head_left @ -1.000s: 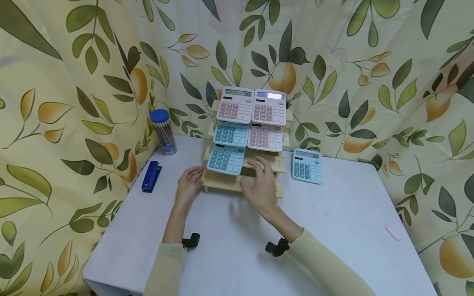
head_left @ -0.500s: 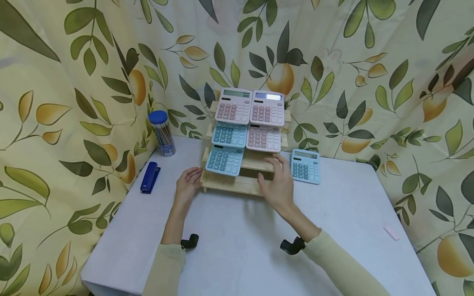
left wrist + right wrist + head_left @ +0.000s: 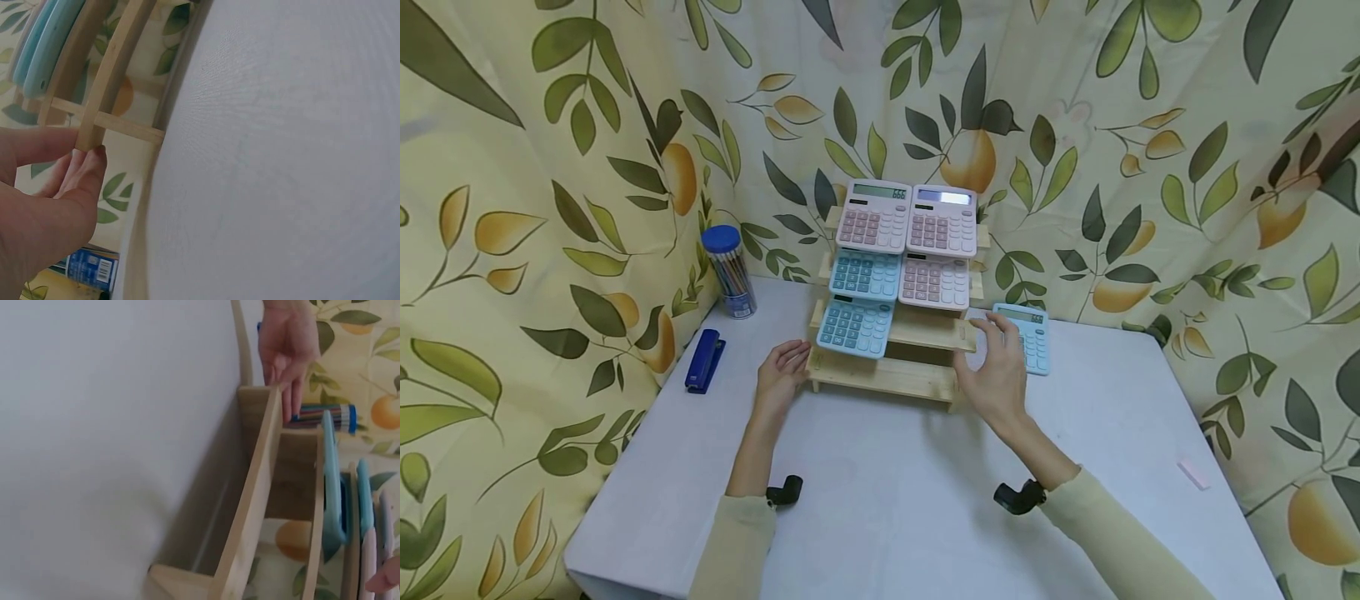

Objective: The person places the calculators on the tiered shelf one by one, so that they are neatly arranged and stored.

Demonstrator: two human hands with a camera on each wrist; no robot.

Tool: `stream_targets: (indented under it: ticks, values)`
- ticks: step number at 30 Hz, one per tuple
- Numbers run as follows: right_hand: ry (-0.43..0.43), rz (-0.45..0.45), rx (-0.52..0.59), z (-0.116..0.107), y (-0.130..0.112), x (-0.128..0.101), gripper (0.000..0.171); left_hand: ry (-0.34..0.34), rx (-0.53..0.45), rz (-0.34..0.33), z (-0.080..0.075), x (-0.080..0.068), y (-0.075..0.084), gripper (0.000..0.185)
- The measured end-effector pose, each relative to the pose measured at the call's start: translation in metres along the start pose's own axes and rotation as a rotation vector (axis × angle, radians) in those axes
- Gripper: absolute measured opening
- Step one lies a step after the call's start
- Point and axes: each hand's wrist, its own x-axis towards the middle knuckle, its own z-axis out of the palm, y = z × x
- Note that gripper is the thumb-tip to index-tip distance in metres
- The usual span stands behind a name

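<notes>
Five calculators already sit on the tiered wooden rack (image 3: 891,342) at frame centre. The left hand (image 3: 781,375) rests relaxed against its lower left corner; the right hand (image 3: 997,367), fingers loosely spread and empty, hovers over the loose light-blue calculator (image 3: 1033,337) on the white counter (image 3: 880,500), not yet grasped.

In the head view the right hand (image 3: 997,371) covers the left part of the loose blue calculator (image 3: 1032,337), and the digits on every display are too small to read. The left wrist view cuts the left hand (image 3: 47,206) at its edge and shows only slats of the wooden rack (image 3: 106,81). In the right wrist view a single fingertip (image 3: 384,579) shows at the lower corner.
</notes>
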Motion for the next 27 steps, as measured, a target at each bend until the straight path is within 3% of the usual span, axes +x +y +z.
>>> stream_targets:
  ticks: [15, 27]
  values:
    - [-0.038, 0.096, -0.118, -0.013, 0.043, 0.001, 0.053, 0.006, 0.029, -0.016, 0.000, -0.001, 0.001, 0.066]
    - [-0.157, 0.211, -0.229, -0.022, 0.072, 0.007, 0.061, -0.001, 0.027, -0.010, -0.001, 0.001, -0.001, 0.066]
